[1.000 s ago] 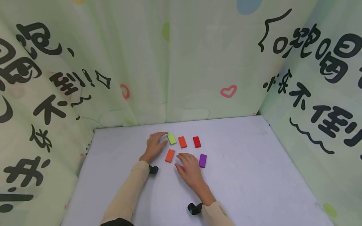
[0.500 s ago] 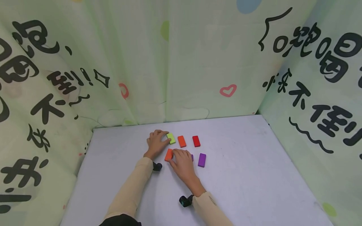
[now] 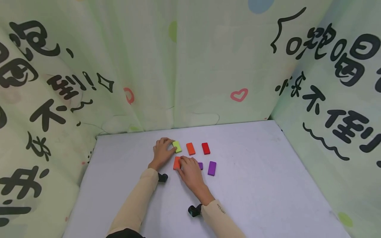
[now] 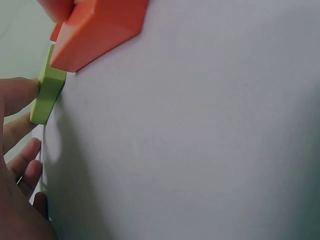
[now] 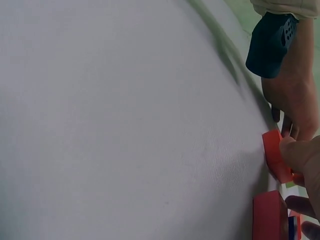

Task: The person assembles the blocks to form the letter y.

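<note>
My left hand [image 3: 162, 153] pinches a lime-green block [image 3: 177, 146] at the back left of the group; in the left wrist view thumb and finger grip the green block [image 4: 49, 90]. In front of it, my right hand [image 3: 191, 175] holds an orange block [image 3: 176, 163] between thumb and fingers. The left wrist view shows that orange block [image 4: 102, 35] near the green one, with a fingertip on it. A red-pink block [image 5: 269, 215] lies close by the right hand in the right wrist view; the hand hides it in the head view.
A second orange block [image 3: 190, 148] and a red block [image 3: 205, 148] lie along the back. Right of the right hand are a partly hidden purple block [image 3: 200, 166] and another purple block [image 3: 212, 168]. All rest on a white table [image 3: 268, 185], with printed curtains [image 3: 205, 66] around it.
My right hand has moved left from over the middle blocks and taken hold of the near orange block. The left hand has closed on the green block and shifted it slightly left.
</note>
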Action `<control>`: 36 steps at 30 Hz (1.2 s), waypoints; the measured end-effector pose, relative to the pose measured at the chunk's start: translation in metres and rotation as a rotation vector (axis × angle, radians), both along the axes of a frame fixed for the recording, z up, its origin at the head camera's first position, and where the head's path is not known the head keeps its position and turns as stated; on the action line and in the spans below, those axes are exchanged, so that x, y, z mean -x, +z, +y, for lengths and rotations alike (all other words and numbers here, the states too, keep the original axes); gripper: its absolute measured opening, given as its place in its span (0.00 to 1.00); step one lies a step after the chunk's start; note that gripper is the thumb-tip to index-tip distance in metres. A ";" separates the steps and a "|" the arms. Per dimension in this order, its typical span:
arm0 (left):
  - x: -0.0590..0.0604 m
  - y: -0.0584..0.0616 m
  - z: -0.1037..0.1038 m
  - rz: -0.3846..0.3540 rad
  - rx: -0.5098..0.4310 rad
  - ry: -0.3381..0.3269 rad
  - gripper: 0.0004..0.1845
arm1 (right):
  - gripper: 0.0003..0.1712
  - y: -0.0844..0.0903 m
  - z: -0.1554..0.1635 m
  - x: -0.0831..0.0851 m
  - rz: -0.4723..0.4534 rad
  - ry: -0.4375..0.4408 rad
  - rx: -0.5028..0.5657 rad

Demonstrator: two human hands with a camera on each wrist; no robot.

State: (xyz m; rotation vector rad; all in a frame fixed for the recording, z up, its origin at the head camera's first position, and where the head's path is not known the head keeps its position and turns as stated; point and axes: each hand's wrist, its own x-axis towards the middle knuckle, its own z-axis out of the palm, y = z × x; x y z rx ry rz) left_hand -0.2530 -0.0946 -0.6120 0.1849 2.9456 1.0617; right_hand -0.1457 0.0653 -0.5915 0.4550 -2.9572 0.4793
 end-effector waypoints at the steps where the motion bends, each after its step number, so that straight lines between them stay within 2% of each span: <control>1: -0.001 -0.001 -0.001 0.009 0.000 -0.001 0.23 | 0.28 0.000 0.000 0.000 0.001 0.007 -0.002; 11: -0.012 -0.004 -0.010 0.088 0.068 0.003 0.22 | 0.25 0.001 0.002 -0.001 -0.011 0.048 -0.022; 16: -0.019 -0.001 -0.013 0.074 0.065 0.013 0.23 | 0.24 0.000 0.002 0.000 -0.022 0.046 -0.039; 21: -0.026 0.000 -0.013 0.081 0.081 0.051 0.22 | 0.23 0.000 0.002 0.003 -0.023 0.047 -0.046; 28: -0.034 -0.007 -0.014 0.140 0.084 0.105 0.22 | 0.26 0.002 0.000 0.006 -0.018 0.059 -0.029; 36: -0.044 -0.010 -0.015 0.160 0.082 0.177 0.22 | 0.28 0.004 -0.002 0.005 -0.093 0.059 0.041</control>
